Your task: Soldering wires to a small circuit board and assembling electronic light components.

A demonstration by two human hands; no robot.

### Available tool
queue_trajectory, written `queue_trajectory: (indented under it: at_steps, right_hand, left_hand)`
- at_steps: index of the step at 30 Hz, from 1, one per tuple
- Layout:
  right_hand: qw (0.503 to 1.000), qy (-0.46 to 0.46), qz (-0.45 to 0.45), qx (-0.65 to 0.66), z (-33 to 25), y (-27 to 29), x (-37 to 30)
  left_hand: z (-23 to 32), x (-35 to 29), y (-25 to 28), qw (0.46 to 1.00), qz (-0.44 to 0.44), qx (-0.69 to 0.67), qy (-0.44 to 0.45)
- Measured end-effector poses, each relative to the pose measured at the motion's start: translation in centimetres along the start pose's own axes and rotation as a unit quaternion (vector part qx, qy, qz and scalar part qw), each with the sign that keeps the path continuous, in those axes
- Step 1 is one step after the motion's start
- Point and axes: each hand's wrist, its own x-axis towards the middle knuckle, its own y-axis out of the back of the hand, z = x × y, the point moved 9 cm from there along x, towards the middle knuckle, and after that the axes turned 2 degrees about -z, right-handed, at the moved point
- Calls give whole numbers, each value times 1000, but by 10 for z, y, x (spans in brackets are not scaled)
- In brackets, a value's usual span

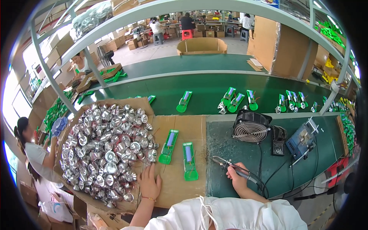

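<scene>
My right hand (238, 179) is closed around a soldering iron (220, 161), whose metal tip points left over the green mat near the cardboard's edge. My left hand (150, 184) lies with its fingers stretched out at the right edge of a cardboard box, nearest to the silver reflector cups (110, 157) heaped inside it. Whether its fingertips touch a cup I cannot tell. On the cardboard sheet between my hands lie two green plastic housings, one tilted (166, 153) and one nearly upright (189, 174), each with a purple cell and thin wires.
A black fan (251, 126) with a round grille stands beyond the soldering iron. Beside it are a small black holder (278, 142) and a blue soldering station (303, 140) with trailing cables. Across the green conveyor belt (207, 86) lie several more housings. People sit farther off.
</scene>
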Motion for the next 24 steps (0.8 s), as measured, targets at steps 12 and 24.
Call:
queue_trajectory:
  at_steps: [12,24]
  right_hand:
    - [998,60,0,-1,-2,-4,-1]
    - [999,42,-6,17,4,0,2]
  left_hand:
    - [-1,2,13,996,82,-42,4]
    - [-31,17,6,972,26,-164,168]
